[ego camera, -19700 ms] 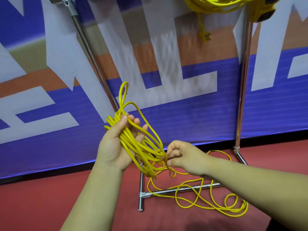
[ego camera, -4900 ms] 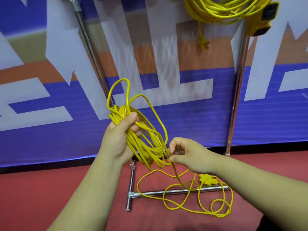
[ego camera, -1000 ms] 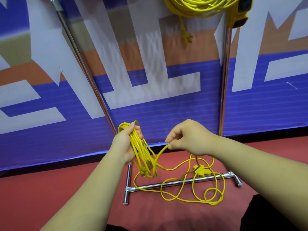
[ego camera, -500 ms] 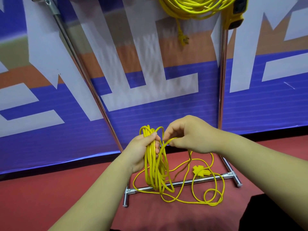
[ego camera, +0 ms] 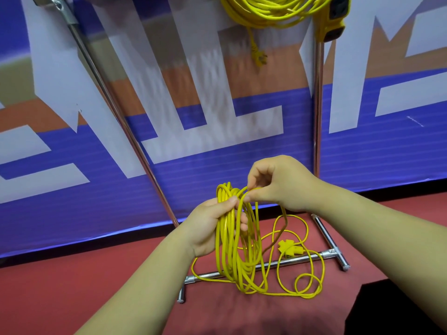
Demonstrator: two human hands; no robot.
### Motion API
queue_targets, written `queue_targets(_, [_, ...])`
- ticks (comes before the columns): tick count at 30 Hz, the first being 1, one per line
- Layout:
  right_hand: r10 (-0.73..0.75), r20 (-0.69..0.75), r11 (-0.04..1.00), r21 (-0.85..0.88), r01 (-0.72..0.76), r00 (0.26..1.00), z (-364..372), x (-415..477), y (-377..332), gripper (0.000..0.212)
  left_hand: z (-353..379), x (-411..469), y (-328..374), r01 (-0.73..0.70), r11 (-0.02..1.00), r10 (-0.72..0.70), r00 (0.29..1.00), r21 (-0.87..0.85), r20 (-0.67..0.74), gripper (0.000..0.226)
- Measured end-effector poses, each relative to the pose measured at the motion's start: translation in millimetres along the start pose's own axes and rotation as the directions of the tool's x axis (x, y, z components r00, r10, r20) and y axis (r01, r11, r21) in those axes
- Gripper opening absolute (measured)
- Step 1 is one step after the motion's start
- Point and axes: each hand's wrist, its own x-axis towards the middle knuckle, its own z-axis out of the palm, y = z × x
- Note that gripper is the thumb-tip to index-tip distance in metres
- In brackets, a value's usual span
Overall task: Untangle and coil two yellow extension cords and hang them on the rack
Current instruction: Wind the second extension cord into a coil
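Gripping coil [ego camera: 226, 250], left hand [ego camera: 206, 229], hung cord [ego camera: 271, 10] cropped

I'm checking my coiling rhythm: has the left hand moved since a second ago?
Yes. The left hand moved rightward: it overlapped the foot of the rack's slanted pole then, and now sits clear right of it.

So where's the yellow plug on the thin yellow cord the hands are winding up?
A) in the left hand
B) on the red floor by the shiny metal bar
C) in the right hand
B: the yellow plug lies on the red floor by the shiny metal bar; the left hand grips only loops of the thin yellow cord and the right hand pinches one strand.
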Motion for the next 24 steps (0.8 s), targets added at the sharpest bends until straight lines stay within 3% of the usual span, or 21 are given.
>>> queue_targets(13, [0.059,0.044,0.997,0.048,-0.061,0.997,-3.9,-0.7,5.9,0.023,8.1,-7.4,0.8,0.031,0.996,-0.015,0.979,-0.079,0.204,0.019])
queue_targets(19, [0.094,0.156,0.921,0.362,-0.146,0.983,-10.1,-3.4,3.8,0.019,11.1,-15.4,12.5,-0.103,0.993,0.107,0.990,-0.054,0.087,0.019])
queue_targets(24, [0.179,0.178,0.816,0.523,-0.247,0.968,-13.9,-6.4,10.4,0.024,-9.9,-21.8,37.3,-0.264,0.942,0.258,0.965,-0.208,-0.053,0.023])
